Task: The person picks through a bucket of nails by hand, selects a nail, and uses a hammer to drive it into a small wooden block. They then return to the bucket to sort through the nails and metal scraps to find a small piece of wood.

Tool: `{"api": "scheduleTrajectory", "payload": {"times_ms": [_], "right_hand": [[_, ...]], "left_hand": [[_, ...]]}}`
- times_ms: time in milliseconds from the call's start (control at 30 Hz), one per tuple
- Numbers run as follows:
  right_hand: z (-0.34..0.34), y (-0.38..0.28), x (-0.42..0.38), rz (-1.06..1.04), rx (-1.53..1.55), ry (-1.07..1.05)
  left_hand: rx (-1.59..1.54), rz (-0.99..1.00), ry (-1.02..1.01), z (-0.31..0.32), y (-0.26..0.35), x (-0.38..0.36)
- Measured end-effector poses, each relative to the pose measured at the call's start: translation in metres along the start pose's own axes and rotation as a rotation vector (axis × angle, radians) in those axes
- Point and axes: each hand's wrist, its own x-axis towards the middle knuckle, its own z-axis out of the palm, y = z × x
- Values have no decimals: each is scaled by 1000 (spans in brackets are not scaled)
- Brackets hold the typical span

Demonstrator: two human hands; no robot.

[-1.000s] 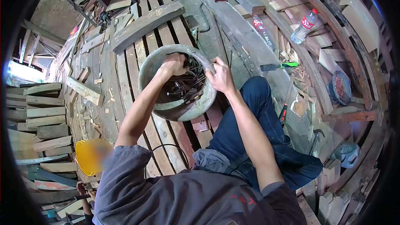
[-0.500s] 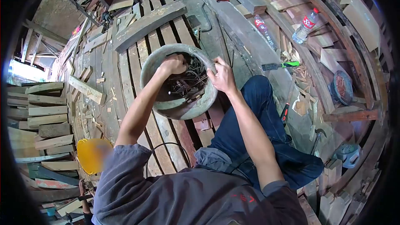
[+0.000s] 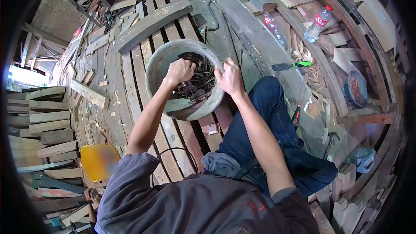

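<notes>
A round grey bucket [image 3: 152,87] stands tipped towards me on the wooden slats in front of me. Inside lies a heap of thin, dark, rusty-looking pieces [image 3: 201,80], perhaps nails, with a few flatter scraps near the lower wall. My left hand [image 3: 181,71] is over the bucket's mouth, above the heap, its fingers curled closed; whatever they may hold is hidden. On the bucket's right side, my right hand [image 3: 229,78] grips the rim, with the fingers outside and the thumb towards the opening.
A thick beam [image 3: 154,25] lies across the slats [image 3: 173,141] beyond the bucket. To the right are a green-handled tool [image 3: 292,66], a plastic bottle [image 3: 317,25], a red-and-black handle [image 3: 296,115] and a hammer [image 3: 331,141]. Another person wears a yellow helmet [image 3: 93,163] at left.
My left hand has risen a little out of the heap, showing more of its back. The bucket's tilt has shifted slightly, while my right hand stays on its rim.
</notes>
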Motion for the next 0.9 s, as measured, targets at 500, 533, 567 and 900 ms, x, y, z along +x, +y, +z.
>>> {"api": "scheduleTrajectory", "payload": {"times_ms": [500,533,567,900], "right_hand": [[-2,3,1,-26,52,-34],[-1,3,1,-72,42,-13],[-1,3,1,-67,50,-15],[-6,-1,-10,-68,73,-17]], "left_hand": [[61,15,55,-13,35,-59],[72,19,63,-11,35,-61],[70,27,61,-11,37,-63],[55,52,102,-5,48,-82]]}}
